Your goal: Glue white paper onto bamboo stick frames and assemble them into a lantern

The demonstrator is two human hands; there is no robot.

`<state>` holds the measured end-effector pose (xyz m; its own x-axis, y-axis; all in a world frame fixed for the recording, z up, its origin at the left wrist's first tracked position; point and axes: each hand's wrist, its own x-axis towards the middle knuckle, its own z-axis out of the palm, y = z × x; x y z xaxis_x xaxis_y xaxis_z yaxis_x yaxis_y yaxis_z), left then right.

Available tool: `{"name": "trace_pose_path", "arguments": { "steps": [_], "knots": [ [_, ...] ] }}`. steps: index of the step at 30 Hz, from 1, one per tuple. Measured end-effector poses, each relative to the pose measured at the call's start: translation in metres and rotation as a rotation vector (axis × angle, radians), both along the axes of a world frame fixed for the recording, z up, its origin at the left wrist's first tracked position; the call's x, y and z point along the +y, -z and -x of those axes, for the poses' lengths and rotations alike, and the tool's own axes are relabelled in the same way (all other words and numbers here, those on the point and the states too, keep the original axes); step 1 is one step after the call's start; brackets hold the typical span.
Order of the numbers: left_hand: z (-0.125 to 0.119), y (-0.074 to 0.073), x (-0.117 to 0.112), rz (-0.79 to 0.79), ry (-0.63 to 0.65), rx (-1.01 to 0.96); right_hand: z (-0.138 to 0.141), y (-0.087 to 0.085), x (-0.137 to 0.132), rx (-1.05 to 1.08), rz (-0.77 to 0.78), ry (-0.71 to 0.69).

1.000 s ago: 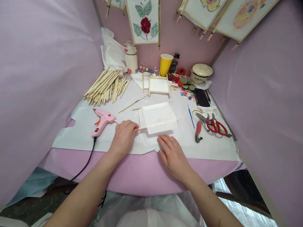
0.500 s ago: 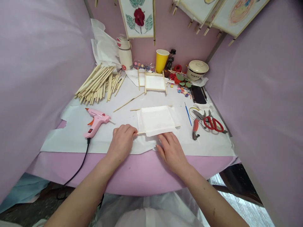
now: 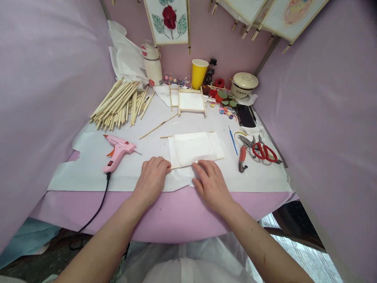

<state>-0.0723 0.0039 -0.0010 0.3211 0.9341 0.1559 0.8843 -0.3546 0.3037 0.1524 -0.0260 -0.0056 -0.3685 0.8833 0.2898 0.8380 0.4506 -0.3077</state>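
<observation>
Since the earlier frames, the near edge of the white sheet (image 3: 193,146) has drawn in from its loose overhang to the near stick (image 3: 176,167), and the right hand (image 3: 212,184) has advanced to meet it. The sheet lies flat on the worktop (image 3: 160,222), directly beyond and between the two hands. The left hand (image 3: 151,177) pinches the left end of the near stick between thumb and fingers. The right hand is slightly spread, fingertips at the sheet's near edge; whether they grip the stick cannot be told. The far stick (image 3: 167,136) protrudes at the sheet's far left corner, beyond the left hand.

Left of the left hand, apart from it, lies a pink glue gun (image 3: 119,151), nozzle pointing away. Right of the right hand are a blue brush-like tool (image 3: 233,139), red-handled cutters (image 3: 242,158) and red-handled scissors (image 3: 266,152). Beyond the hands, past the sheet, stands a small stick frame (image 3: 191,102); farther left is a stick pile (image 3: 116,104). Behind the frame stands a yellow cup (image 3: 199,74).
</observation>
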Motion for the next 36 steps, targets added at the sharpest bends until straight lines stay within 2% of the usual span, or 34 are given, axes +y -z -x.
{"name": "trace_pose_path", "arguments": {
  "steps": [19, 23, 27, 30, 33, 36],
  "knots": [
    [0.0, 0.001, -0.001, -0.046, 0.039, 0.077, 0.01, -0.007, 0.014, -0.152, 0.026, 0.097],
    [-0.002, -0.004, -0.003, -0.047, 0.018, 0.111, 0.009, -0.008, 0.017, -0.142, 0.029, 0.101],
    [-0.016, -0.013, -0.018, -0.177, -0.042, 0.072, -0.003, -0.01, 0.01, -0.06, -0.05, 0.092],
    [-0.034, -0.012, -0.035, -0.247, 0.102, 0.046, -0.021, -0.009, 0.002, -0.017, -0.11, 0.09],
    [-0.049, -0.003, -0.043, -0.226, 0.268, 0.078, -0.037, -0.006, -0.002, -0.02, -0.11, 0.05],
    [-0.058, 0.005, -0.04, -0.174, 0.298, 0.117, -0.044, -0.004, 0.001, -0.048, -0.082, -0.038]
  ]
}}
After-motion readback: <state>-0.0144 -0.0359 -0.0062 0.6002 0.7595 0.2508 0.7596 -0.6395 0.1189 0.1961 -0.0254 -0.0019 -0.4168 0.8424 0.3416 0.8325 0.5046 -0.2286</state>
